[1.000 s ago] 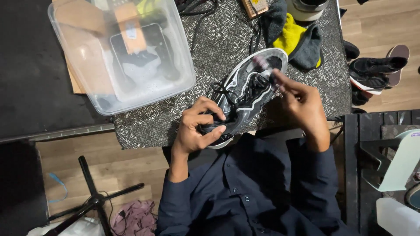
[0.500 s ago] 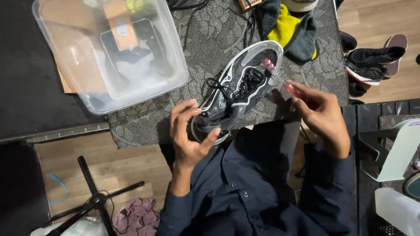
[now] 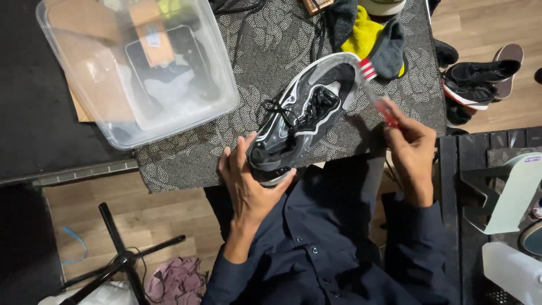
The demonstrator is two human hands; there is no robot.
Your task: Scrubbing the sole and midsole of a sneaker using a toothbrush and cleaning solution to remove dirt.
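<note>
A black and grey sneaker (image 3: 307,116) with black laces lies on the patterned table mat (image 3: 271,56), toe pointing to the far right. My left hand (image 3: 248,181) cups its heel from below at the table's near edge. My right hand (image 3: 409,147) grips a red-handled toothbrush (image 3: 377,93), whose red and white bristle head touches the shoe's toe rim.
A clear plastic tub (image 3: 138,68) with water and dark items stands at the far left. A yellow and grey cloth (image 3: 370,36) lies beyond the shoe. Other shoes (image 3: 480,76) sit on the wooden floor to the right. A black stand base (image 3: 121,257) is at lower left.
My right hand has drawn back to the right, and the toothbrush head has gone from the shoe's side out to the toe rim. My left hand still holds the heel.
</note>
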